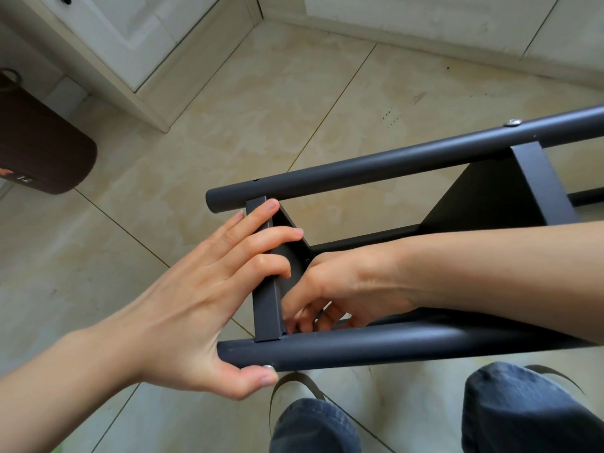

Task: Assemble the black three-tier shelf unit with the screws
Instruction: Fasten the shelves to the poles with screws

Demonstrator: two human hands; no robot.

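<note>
Black shelf [266, 302] is braced by the left hand [196, 299], thumb on the screw [268, 367]. Right hand [330, 289] pinches behind; hold the holes aligned while tightening.

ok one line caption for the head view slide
Left hand steadies the end shelf panel against the near tube while the right hand reaches inside.

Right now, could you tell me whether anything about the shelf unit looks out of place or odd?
Nothing looks damaged. The shelf unit lies on its side mid-assembly. One screw sits in the far pole; another screw sits at the near pole by the left hand's thumb.
</note>
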